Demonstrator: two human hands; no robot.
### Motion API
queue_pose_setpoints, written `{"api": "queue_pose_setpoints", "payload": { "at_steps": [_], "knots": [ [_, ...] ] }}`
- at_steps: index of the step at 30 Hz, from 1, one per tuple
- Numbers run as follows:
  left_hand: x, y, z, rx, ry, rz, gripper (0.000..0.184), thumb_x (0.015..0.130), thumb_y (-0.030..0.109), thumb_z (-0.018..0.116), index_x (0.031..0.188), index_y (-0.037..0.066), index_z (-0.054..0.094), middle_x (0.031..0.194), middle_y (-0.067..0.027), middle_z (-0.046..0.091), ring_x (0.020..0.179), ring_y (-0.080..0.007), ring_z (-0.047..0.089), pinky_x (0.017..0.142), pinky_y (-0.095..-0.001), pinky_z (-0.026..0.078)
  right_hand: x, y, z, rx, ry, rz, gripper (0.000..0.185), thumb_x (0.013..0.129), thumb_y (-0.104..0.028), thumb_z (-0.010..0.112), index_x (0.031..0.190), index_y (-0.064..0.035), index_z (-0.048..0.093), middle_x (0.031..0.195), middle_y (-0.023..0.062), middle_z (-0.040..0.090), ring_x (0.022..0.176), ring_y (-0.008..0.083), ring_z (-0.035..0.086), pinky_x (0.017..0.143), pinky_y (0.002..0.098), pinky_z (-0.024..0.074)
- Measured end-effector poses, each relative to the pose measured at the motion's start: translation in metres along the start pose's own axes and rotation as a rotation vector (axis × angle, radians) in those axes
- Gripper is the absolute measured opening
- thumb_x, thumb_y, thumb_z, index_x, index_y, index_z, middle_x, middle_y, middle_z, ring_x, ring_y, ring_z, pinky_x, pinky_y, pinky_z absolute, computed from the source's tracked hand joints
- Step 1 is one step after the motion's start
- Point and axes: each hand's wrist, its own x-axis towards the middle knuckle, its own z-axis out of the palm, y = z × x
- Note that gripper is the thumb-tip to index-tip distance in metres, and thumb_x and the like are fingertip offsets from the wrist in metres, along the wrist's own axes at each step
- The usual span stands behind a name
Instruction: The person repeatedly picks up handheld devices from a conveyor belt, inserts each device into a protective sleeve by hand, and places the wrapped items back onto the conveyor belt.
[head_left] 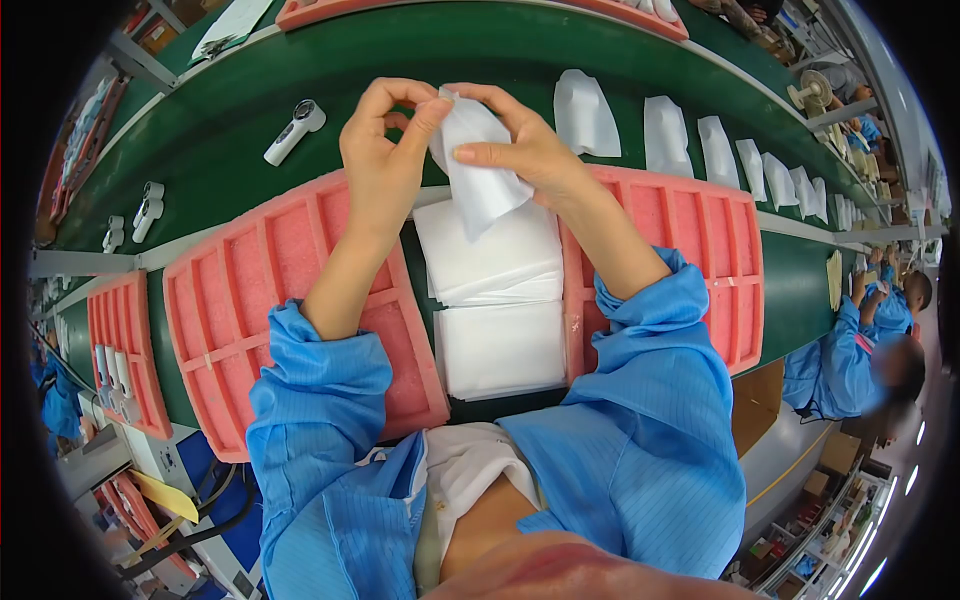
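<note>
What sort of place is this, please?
Probably a factory packing or assembly line: white pouches are lined up along a long green bench, with pink compartment trays beside them, and another person in blue clothing is farther along.

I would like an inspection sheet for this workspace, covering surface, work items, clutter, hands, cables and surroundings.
Surface: green worktop; left pink tray and right pink tray lie close to the person.
Job's things: white pouch in both hands, contents unclear; far stack and near stack of flat white wrapping; unwrapped handheld device; row of white-wrapped items, right.
Clutter: clipboard, far left.
Hands: left hand pinches the pouch's top; right hand holds its side.
Cables: dark cables, lower left.
Surroundings: blue-clad co-worker, right; cardboard box.
</note>
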Motion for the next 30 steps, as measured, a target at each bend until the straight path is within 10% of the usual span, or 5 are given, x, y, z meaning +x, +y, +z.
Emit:
{"api": "queue_pose_setpoints", "payload": {
  "at_steps": [5, 14, 21, 26, 30],
  "knots": [
    [-0.009, -0.003, 0.014, 0.277, 0.188, 0.161, 0.012, 0.087, 0.009, 0.066, 0.097, 0.005, 0.059, 0.095, -0.0033, 0.060, 0.078, -0.0112, 0.056, 0.062, -0.0234, 0.043, 0.033, 0.022, -0.031, -0.094, 0.238, -0.040, 0.048, 0.073, -0.010, 0.080, 0.114, -0.0025, 0.057, 0.101, 0.0065, 0.064, 0.087, 0.0130, 0.063, 0.074, 0.0280, 0.0519],
    [-0.086, -0.025, 0.054, 0.507, -0.616, 0.117, 0.023, 0.078, 0.018, 0.071, 0.090, 0.006, 0.058, 0.091, -0.0112, 0.056, 0.081, -0.0294, 0.060, 0.069, -0.0408, 0.050, 0.070, 0.058, -0.066, -1.137, 0.551, -0.499, 0.036, 0.084, -0.028, 0.065, 0.111, -0.0035, 0.065, 0.109, 0.0169, 0.065, 0.104, 0.0365, 0.058, 0.090, 0.0423, 0.0460],
    [-0.097, -0.045, 0.062, 0.630, -0.681, 0.136, 0.029, 0.080, 0.018, 0.070, 0.104, 0.006, 0.060, 0.105, -0.0140, 0.060, 0.096, -0.0310, 0.060, 0.078, -0.0407, 0.051, 0.130, 0.048, 0.062, -1.133, -0.024, -0.677, 0.040, 0.083, -0.020, 0.064, 0.122, -0.0111, 0.060, 0.124, 0.0140, 0.060, 0.116, 0.0327, 0.055, 0.097, 0.0408, 0.0449],
    [-0.108, -0.054, 0.059, -0.020, -0.472, 0.082, 0.028, 0.084, 0.018, 0.067, 0.107, 0.004, 0.061, 0.107, -0.0143, 0.064, 0.097, -0.0276, 0.063, 0.079, -0.0358, 0.052, 0.195, 0.115, 0.085, -1.732, 0.040, -0.610, 0.038, 0.082, -0.022, 0.065, 0.119, -0.0123, 0.062, 0.125, 0.0113, 0.059, 0.114, 0.0300, 0.056, 0.094, 0.0420, 0.0475],
    [-0.112, -0.064, 0.065, -0.015, -0.475, 0.092, 0.027, 0.085, 0.018, 0.066, 0.108, 0.005, 0.061, 0.105, -0.0142, 0.064, 0.096, -0.0281, 0.063, 0.079, -0.0369, 0.052, 0.193, 0.064, 0.085, -1.500, -0.124, 0.207, 0.042, 0.080, -0.034, 0.070, 0.112, -0.0078, 0.064, 0.116, 0.0109, 0.064, 0.096, 0.0260, 0.066, 0.080, 0.0389, 0.0538]
  ]
}}
